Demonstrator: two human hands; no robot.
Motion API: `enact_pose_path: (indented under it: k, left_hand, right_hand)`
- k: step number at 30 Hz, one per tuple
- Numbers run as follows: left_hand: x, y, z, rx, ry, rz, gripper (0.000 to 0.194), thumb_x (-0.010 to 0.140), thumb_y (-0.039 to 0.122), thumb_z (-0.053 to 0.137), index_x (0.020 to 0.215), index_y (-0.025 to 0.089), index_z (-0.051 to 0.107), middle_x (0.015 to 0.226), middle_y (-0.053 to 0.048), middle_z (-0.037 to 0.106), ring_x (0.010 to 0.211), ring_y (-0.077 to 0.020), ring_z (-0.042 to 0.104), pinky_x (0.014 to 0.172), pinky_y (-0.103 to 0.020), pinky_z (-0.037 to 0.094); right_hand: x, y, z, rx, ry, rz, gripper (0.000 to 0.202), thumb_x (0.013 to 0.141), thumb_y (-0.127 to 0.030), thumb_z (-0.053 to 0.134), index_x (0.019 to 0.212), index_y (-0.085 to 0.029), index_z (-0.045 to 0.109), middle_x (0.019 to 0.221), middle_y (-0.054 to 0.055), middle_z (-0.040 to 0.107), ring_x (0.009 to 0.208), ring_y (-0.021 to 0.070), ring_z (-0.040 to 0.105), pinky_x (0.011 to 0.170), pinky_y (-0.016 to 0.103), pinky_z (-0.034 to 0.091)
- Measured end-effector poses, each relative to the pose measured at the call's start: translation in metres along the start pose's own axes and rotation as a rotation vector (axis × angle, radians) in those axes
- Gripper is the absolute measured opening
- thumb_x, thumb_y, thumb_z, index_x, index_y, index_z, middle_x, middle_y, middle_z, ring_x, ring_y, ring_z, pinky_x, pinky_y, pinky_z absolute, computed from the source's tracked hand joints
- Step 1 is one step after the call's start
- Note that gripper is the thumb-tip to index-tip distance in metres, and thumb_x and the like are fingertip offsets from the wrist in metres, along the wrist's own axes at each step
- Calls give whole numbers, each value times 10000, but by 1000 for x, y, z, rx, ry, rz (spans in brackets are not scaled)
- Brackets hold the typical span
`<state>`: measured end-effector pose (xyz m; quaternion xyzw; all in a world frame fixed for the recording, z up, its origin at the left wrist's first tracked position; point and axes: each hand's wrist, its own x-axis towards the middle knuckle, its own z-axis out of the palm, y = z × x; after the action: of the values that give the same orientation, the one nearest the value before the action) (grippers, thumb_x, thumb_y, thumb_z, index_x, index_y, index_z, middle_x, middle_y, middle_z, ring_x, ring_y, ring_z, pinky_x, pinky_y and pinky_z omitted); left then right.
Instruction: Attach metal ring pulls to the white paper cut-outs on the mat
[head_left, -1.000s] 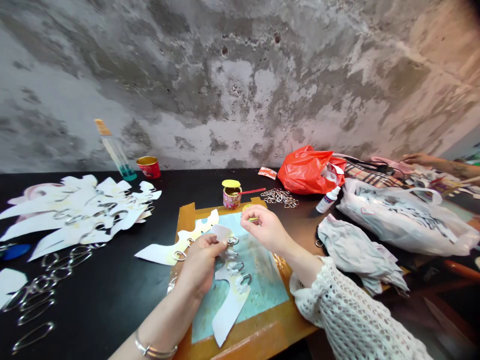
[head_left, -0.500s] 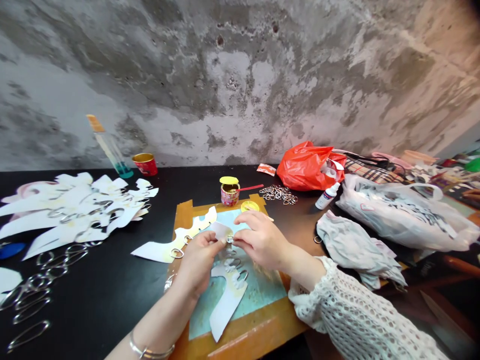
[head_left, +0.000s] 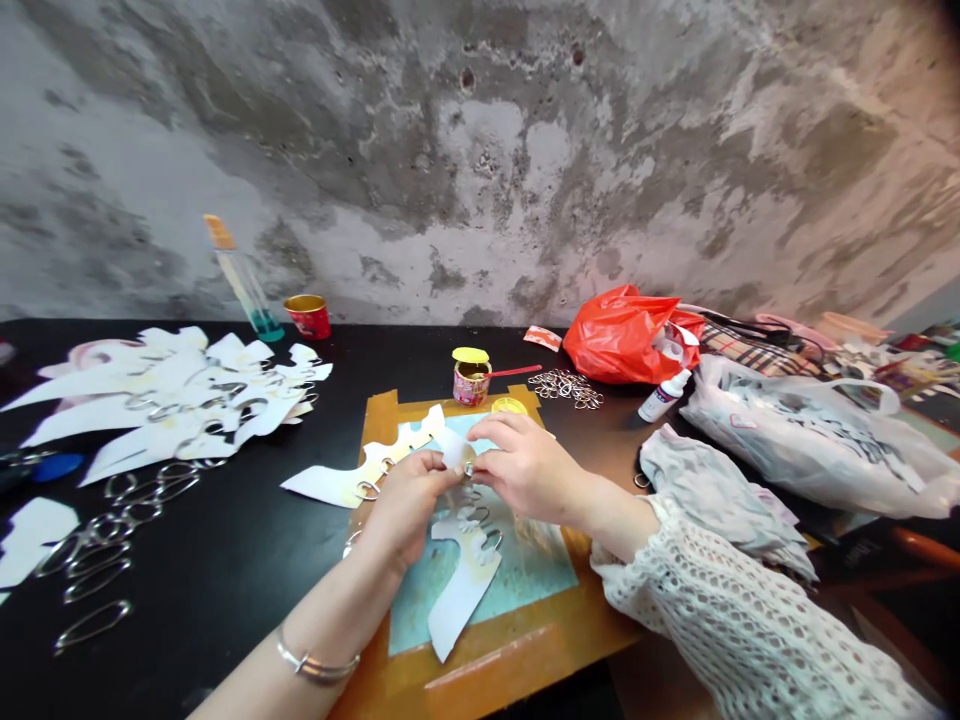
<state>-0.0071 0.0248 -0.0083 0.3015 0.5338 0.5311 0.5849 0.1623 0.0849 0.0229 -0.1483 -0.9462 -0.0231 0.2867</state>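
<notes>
From my feed, the left hand (head_left: 405, 505) had its fingers pinched on the flat white cutout (head_left: 452, 446) above the pale-blue sheet (head_left: 529, 580), while the right hand (head_left: 536, 470) met a small shiny metal ring (head_left: 469, 468) at its edge, grip unreadable.

Left hand (head_left: 407, 502) pinches upper part of white cut piece (head_left: 453, 446); right hand (head_left: 526, 466) has fingertips at small metal ring (head_left: 468, 468) on its edge. Blue-green sheet (head_left: 525, 570) under both, on brown taped board (head_left: 517, 660). Open tub (head_left: 471, 388) beyond hands, red stick (head_left: 517, 371) across rim. Loose metal rings (head_left: 566, 388) near red bag (head_left: 622, 338). Stacked white pieces (head_left: 165, 405) at left.
</notes>
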Motion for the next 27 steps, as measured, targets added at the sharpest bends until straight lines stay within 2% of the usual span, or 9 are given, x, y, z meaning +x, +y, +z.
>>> enact_pose_path:
  k: [6,14,20,23,27]
  left_hand:
    - [-1,1,1,9,-15,0,266,519,308,796,660,153,631,633,-21,652,611,-158,561,602,-279,410]
    - [1,-3,5,59,31,24,247,549,318,773,629,169,593,596,8,606,582,-133,502,574,-265,366]
    - [2,-6,3,80,31,50,233,564,327,752,647,170,601,651,-12,633,636,-159,539,601,-276,376]
    - [2,-6,3,79,23,58,240,568,337,752,650,169,600,651,-9,628,637,-154,529,610,-276,378]
    - [1,-5,3,70,9,62,259,587,349,755,649,177,572,624,13,595,612,-135,495,599,-267,364]
  right_hand:
    - [1,1,4,78,-72,65,159,923,-148,561,792,-153,649,1109,119,642,1037,249,550,900,434,498]
    - [-1,6,5,205,-97,252,133,920,-149,544,793,-168,580,1107,121,587,1041,225,547,933,411,474]
    - [4,7,5,250,-140,385,118,908,-132,568,798,-175,557,1057,95,601,1032,212,545,940,382,446]
    - [6,8,7,286,-171,410,111,906,-129,580,808,-174,555,989,73,628,969,194,559,906,358,445]
    - [6,9,7,302,-208,468,104,912,-156,583,811,-178,568,862,38,637,840,173,560,775,311,439]
